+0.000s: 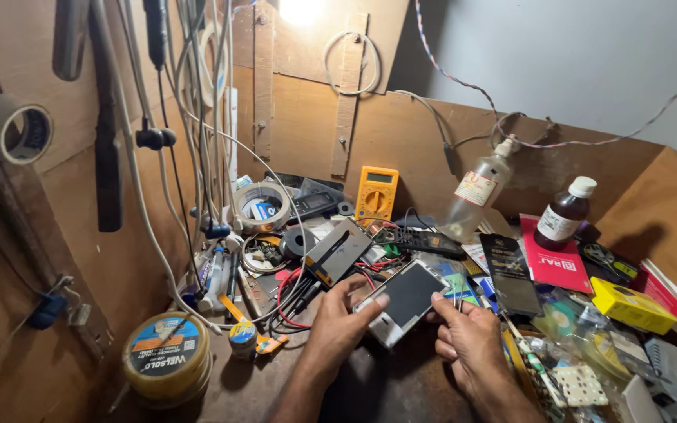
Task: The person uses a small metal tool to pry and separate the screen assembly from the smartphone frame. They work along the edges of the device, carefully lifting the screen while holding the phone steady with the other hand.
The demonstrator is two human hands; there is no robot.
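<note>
A white smartphone (406, 300) with a dark screen is held tilted above a cluttered wooden workbench (370, 388). My left hand (340, 323) grips its left edge, the thumb lying over the lower corner. Its right edge rests in the fingers of my right hand (470, 343), with the thumb tip touching the screen's right side. Just behind the phone lies a grey and black flat phone part (337, 251) with an orange strip.
A yellow multimeter (376, 193) leans at the back wall. Tape rolls (262, 205), a solder spool (168, 357), red and black leads (291, 294), a clear bottle (476, 196), a brown bottle (562, 213), a yellow box (632, 305) and packets crowd the bench. Cables hang at left.
</note>
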